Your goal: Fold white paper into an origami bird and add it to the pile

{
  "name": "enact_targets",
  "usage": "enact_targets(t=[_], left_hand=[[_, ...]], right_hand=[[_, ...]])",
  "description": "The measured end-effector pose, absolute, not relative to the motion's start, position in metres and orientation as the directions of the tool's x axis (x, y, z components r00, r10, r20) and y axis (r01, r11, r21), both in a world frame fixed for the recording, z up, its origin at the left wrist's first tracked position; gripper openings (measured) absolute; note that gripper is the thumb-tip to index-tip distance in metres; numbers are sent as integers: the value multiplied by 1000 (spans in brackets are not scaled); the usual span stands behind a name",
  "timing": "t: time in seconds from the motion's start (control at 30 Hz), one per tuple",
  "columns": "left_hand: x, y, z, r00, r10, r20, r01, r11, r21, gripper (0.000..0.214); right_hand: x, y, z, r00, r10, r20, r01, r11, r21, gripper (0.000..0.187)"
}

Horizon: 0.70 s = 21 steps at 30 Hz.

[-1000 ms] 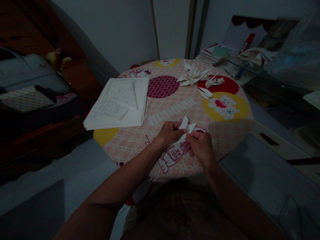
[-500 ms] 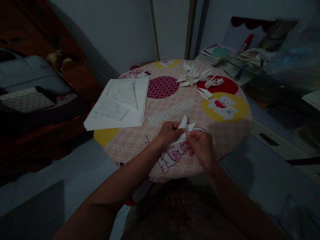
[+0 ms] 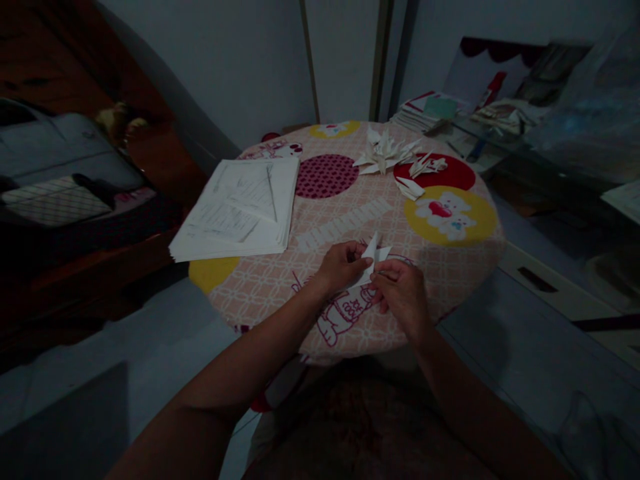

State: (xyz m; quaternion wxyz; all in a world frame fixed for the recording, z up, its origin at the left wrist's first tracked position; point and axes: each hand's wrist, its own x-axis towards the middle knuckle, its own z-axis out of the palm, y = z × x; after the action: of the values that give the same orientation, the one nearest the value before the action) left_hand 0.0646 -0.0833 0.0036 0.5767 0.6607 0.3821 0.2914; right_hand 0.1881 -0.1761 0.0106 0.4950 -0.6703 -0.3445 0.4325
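A small white piece of folded paper [image 3: 371, 253] is held between both hands above the near part of the round table [image 3: 280, 300]. My left hand [image 3: 345, 265] pinches its left side, thumb on top. My right hand [image 3: 400, 287] has its fingertips closed on the paper's lower right edge. Pointed flaps stick up and to the right from the paper. Part of its lower side is hidden behind my fingers.
A stack of white sheets [image 3: 283, 227] with loose written papers on top lies at the table's left. Several folded paper figures [image 3: 383, 150] are heaped at the back right. A glass shelf with papers [image 3: 420, 120] stands beyond. A bag [image 3: 85, 147] rests at far left.
The upper flap of the folded paper now looks narrower and more pointed, and leans slightly to the right. Both hands have stayed in nearly the same place.
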Motion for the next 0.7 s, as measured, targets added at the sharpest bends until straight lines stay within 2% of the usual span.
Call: enact_targets(t=[0.07, 0.2, 0.27, 0.33, 0.4, 0.47, 0.7], left_hand=[[67, -83, 2, 534, 845, -10, 276, -164, 947, 20], [71, -92, 7, 520, 850, 81, 487, -373, 790, 17], [73, -99, 11, 511, 850, 127, 547, -436, 714, 27], [74, -105, 13, 518, 839, 167, 583, -489, 649, 30], [72, -108, 13, 537, 824, 184, 594, -523, 611, 27], [68, -109, 12, 552, 813, 183, 590, -536, 604, 25], [48, -111, 5, 634, 736, 238, 503, -626, 595, 13]], right_hand=[[196, -177, 9, 413, 894, -172, 107, -235, -966, 23], [224, -169, 10, 473, 878, 67, 344, -114, -932, 21], [239, -159, 14, 387, 897, 213, 509, -15, -860, 29], [251, -148, 19, 202, 929, 311, 624, 122, -772, 38], [261, -137, 23, -16, 947, 321, 646, 255, -720, 39], [269, -127, 23, -151, 945, 290, 627, 319, -711, 39], [285, -102, 18, -352, 922, 164, 571, 350, -743, 19]])
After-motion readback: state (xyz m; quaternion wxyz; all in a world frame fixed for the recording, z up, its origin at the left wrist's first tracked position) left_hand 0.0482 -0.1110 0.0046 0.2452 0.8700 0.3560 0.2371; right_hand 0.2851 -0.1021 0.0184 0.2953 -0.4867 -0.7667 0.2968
